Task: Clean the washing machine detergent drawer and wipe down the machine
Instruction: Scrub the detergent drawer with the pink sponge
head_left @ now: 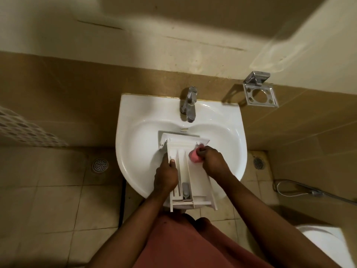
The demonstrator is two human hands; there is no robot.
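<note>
White plastic drawer (185, 161), compartments facing up, lying lengthwise across the sink (131, 113), front panel toward the tap (188, 105), rear end overhanging the near rim; pink sponge (194, 157) in its right compartment.

Detergent drawer (183, 157): was seen white.
Sponge (194, 156): was caught pink.
Sink (135, 105): was shown white.
Tap (188, 105): was seen silver.
Floor tiles (58, 200): were seen beige, dark-lined grid.

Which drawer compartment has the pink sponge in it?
The widest compartment, on the drawer's right side; the right hand holds the sponge there.
</note>
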